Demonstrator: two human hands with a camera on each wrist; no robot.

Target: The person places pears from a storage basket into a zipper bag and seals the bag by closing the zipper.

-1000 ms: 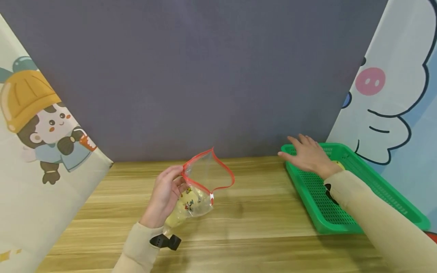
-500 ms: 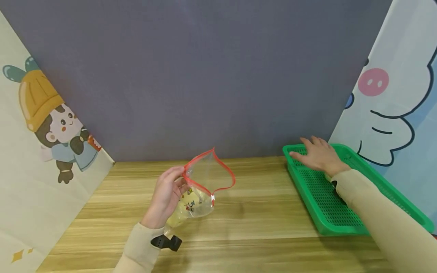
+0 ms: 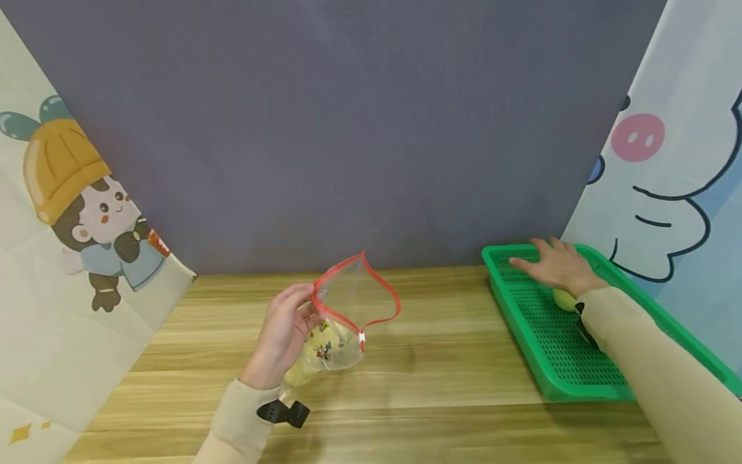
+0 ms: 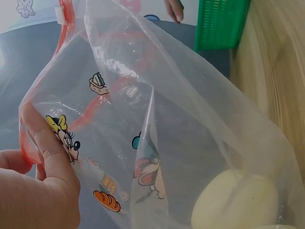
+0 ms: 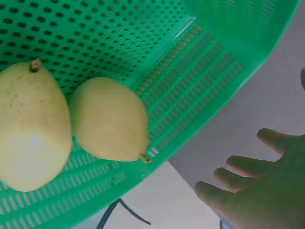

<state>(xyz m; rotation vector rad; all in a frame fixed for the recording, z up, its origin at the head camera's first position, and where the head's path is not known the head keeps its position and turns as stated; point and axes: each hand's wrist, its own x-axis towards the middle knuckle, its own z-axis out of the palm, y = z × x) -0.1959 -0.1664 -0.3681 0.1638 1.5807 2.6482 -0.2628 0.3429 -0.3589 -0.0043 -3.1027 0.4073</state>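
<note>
My left hand [image 3: 284, 328] pinches the red-edged mouth of a clear zip bag [image 3: 353, 293], which stands open above the table. Cartoon prints cover the bag, and a pale yellow pear [image 4: 236, 200] shows through its lower part in the left wrist view. Over the far end of a green plastic basket [image 3: 536, 341] hangs my right hand [image 3: 559, 265], fingers spread and holding nothing. Two pears lie side by side in that basket in the right wrist view, a larger pear [image 5: 31, 129] and a smaller pear [image 5: 110, 119]; the head view shows part of one beneath the hand.
The wooden tabletop [image 3: 440, 361] runs between bag and basket. A dark grey panel [image 3: 371, 129] rises behind it, with cartoon-printed sheets at the left [image 3: 35, 309] and right [image 3: 684, 64].
My right hand has shifted right and slightly down over the basket, uncovering part of a pear. The left hand and the bag stay nearly still.
</note>
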